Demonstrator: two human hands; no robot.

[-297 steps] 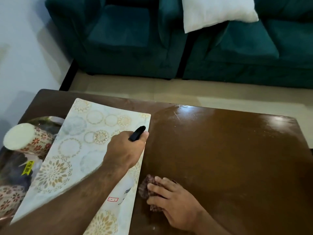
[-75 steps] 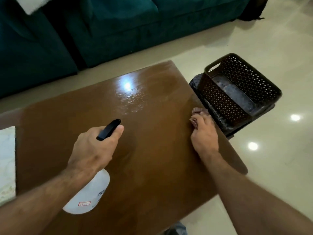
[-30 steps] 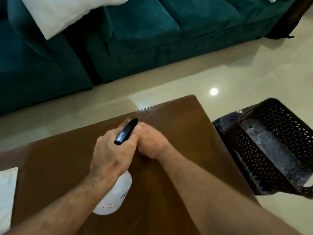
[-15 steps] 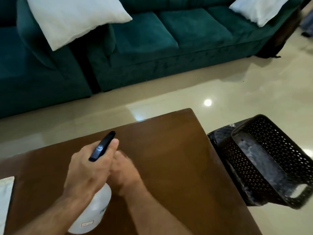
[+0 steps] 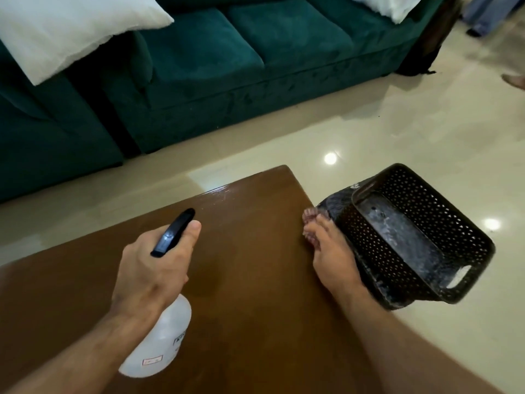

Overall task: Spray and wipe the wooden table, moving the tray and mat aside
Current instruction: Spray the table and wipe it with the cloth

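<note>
The brown wooden table [image 5: 250, 294] fills the lower middle of the head view. My left hand [image 5: 150, 268] grips a white spray bottle [image 5: 163, 345] by its black trigger head [image 5: 173, 233], held above the table's middle. At the table's right edge my right hand [image 5: 331, 257] presses a small dark reddish cloth [image 5: 309, 223] against the wood; only a bit of cloth shows past the fingertips. The tray and the mat are out of view.
A dark perforated plastic basket [image 5: 443, 223] lies tilted on the shiny tiled floor [image 5: 397, 132], right beside the table and my right hand. A teal sofa [image 5: 255, 52] with white cushions [image 5: 65, 27] stands beyond the table. Someone's foot [image 5: 514, 80] shows at the far right.
My right hand has slid with the cloth from the table's middle, beside the bottle, out to the right edge. The left hand still holds the bottle. The mat's corner has left the view.
</note>
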